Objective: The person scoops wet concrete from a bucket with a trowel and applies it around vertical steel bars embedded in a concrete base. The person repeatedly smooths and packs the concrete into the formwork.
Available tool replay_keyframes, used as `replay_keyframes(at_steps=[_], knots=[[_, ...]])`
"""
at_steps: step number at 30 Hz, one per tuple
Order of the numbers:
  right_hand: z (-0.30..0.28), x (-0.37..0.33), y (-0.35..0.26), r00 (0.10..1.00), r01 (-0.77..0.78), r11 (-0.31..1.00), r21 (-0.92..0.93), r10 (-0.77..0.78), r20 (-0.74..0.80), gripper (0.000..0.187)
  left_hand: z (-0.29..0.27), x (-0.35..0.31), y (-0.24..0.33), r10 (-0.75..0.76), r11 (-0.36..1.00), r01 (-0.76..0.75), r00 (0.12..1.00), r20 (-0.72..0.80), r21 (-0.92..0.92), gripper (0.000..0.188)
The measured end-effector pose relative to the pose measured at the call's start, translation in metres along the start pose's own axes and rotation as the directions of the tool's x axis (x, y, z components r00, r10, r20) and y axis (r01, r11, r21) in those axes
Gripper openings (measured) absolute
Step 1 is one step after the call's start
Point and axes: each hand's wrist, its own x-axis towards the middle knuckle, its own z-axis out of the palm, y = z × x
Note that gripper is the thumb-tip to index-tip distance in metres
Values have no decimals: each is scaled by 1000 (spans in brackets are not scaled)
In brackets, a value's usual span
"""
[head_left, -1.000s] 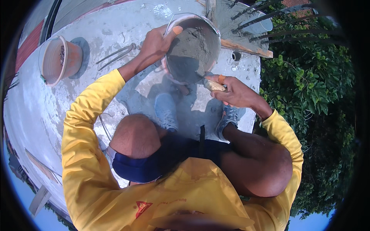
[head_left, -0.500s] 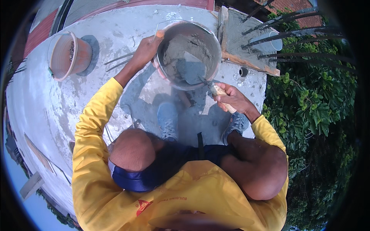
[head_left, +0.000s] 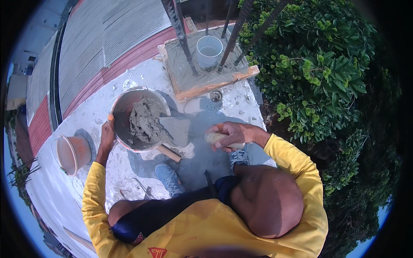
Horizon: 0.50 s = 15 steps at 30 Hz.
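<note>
A bucket of wet mortar [head_left: 148, 118] stands in front of me, its mouth tipped toward me; grey paste coats the bucket's inner wall [head_left: 121, 112]. My left hand [head_left: 107, 132] is closed at the left rim, on the orange grip of the wire handle. In my right hand [head_left: 232, 136] is a trowel, fingers wrapped around its pale wooden handle. The trowel's blade [head_left: 178, 130] lies over the bucket's right rim, touching the mortar that heaps up to that side. Part of the trowel between blade and handle is blurred.
At far left stands a smaller bucket [head_left: 65, 155]. Ahead, a wooden form [head_left: 219, 84] holds wet concrete, upright rebar [head_left: 178, 32] and a pale pail [head_left: 209, 53]. A wooden tool handle [head_left: 169, 153] sticks out below the mortar bucket. Leafy branches [head_left: 309, 77] border the slab's right edge.
The trowel blade has moved from inside the bucket to its right rim, with mortar pulled along. My right hand is farther from the bucket. The view has turned, showing more ahead.
</note>
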Motion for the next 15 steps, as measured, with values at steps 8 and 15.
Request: replay_keyframes(at_steps=[8,15], knots=[[-77,-216,38,924,80,966,247,21,-381,58,-4,-7,15,-31,996,27,999,36,85,73],[-214,-260,-53,751,237,965,-112,-255,-609,45,-1,-1,7,-62,984,72,996,-68,163,65]])
